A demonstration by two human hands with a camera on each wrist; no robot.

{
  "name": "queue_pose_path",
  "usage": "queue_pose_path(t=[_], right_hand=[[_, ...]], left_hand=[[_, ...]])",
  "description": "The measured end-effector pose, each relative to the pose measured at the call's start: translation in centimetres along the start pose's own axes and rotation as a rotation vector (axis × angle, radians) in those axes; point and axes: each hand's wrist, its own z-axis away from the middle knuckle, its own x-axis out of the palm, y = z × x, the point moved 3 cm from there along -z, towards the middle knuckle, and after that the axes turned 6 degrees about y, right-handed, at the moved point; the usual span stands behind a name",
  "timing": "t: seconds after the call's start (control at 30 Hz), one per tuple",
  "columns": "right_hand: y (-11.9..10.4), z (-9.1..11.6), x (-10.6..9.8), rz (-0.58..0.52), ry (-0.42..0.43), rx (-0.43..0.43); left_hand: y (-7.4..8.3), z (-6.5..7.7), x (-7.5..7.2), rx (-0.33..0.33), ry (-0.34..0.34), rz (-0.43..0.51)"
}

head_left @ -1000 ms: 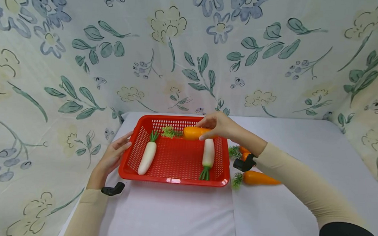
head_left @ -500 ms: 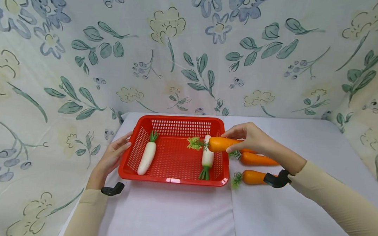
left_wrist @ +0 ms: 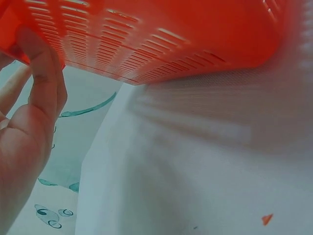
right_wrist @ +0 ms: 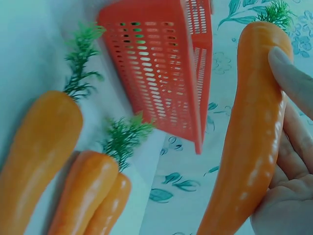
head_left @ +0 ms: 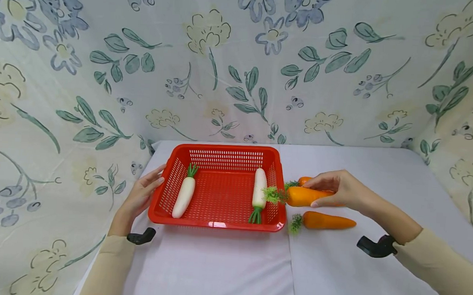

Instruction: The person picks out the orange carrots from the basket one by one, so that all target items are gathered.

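Observation:
My right hand (head_left: pixel 341 189) grips a carrot (head_left: pixel 303 197) with feathery green tops, thumb on one side and fingers on the other. It is held above the table, just right of a red basket (head_left: pixel 217 225), its tops overlapping the rim in the head view. In the right wrist view this orange carrot (right_wrist: pixel 252 122) is seen apart from the carrots on the table. My left hand (head_left: pixel 141 189) holds the basket's left rim, and in the left wrist view its fingers (left_wrist: pixel 45 83) press against the slotted wall. Two white radishes (head_left: pixel 184 197) with green stems lie in the basket, one at each side.
To the basket's right lie other carrots: one in front (head_left: pixel 328 221), and two close together, mostly hidden behind my hand in the head view but showing as a pair (right_wrist: pixel 85 188) in the right wrist view. A white cloth (head_left: pixel 215 265) covers the table; floral fabric (head_left: pixel 240 68) hangs behind.
My right hand has carried the carrot out from over the basket, moving right and toward me to above the carrots on the table. The left hand and basket stay nearly still.

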Motion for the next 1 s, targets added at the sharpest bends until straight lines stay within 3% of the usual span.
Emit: queue_pose_path(t=[0.57, 0.77, 1.0], right_hand=[[5.8, 4.4, -0.7, -0.026, -0.033, -0.113], [7.3, 5.4, -0.7, -0.032, -0.039, -0.105], [9.0, 6.5, -0.1, -0.063, -0.090, -0.168]], left_hand=[[0.0, 0.0, 0.1, 0.014, -0.005, 0.009], [0.1, -0.1, 0.0, 0.006, -0.007, 0.020], [0.1, 0.0, 0.0, -0.007, -0.002, 0.011]])
